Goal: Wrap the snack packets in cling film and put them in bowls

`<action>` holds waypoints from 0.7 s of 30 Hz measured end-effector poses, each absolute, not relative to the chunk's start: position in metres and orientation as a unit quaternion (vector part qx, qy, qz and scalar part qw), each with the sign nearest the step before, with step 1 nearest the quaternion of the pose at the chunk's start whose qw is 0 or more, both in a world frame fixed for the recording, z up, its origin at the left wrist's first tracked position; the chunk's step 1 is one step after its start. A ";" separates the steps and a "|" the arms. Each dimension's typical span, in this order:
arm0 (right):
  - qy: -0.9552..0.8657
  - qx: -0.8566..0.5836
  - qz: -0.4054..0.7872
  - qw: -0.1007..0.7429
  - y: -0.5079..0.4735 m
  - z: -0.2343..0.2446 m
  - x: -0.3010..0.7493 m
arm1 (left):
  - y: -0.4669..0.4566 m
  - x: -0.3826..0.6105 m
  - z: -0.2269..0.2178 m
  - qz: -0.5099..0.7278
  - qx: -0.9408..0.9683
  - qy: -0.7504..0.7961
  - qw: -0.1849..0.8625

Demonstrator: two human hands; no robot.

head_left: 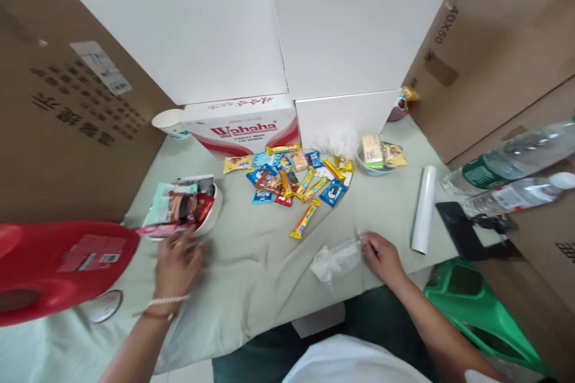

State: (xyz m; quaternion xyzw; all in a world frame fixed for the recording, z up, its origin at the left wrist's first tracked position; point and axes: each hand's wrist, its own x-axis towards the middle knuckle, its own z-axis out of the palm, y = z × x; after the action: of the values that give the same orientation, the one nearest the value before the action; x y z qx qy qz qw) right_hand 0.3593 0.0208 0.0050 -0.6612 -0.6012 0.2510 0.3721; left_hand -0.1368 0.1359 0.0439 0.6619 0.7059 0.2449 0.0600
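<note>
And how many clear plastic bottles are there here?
2. The green-labelled bottle is at the far right; the white-capped bottle is just on its nearer side, beside the flat black object. Others could be hidden from view.

the plastic bag [336,260] is thin, clear and crinkled, with a slight shine. glossy, foil-like wrappers cover the snack packets [182,204] and the chocolate-print snack bars [305,219]; the white bowl [217,208] looks like smooth plastic. below them runs a matt, wrinkled cloth, the pale green tablecloth [251,263]. the red jug [101,251] is shiny moulded plastic, the brown carton [49,155] matt cardboard, the water bottle [521,152] clear, glossy plastic.
</note>
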 end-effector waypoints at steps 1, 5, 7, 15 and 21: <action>-0.565 -0.653 0.301 0.405 0.022 0.011 0.356 | 0.112 -0.131 0.043 0.282 0.646 0.708 0.047; -0.390 -0.555 0.522 0.517 0.028 0.042 0.339 | 0.026 -0.076 0.044 0.358 0.571 0.727 0.132; -0.317 -0.487 0.619 0.528 0.034 0.057 0.326 | 0.000 -0.035 0.046 0.403 0.539 0.690 0.264; -0.252 -0.411 0.730 0.485 0.053 0.094 0.265 | 0.001 0.061 0.061 0.475 0.109 0.373 0.790; -0.288 -0.480 0.679 0.475 0.050 0.088 0.269 | 0.008 0.052 0.064 0.351 0.162 0.286 0.877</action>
State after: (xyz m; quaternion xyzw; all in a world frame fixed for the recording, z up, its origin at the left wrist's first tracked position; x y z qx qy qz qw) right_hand 0.2689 0.0497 0.0882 -0.4797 -0.2877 0.6794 0.4749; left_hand 0.0516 0.0076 0.0643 0.1622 0.2861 0.3508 0.8768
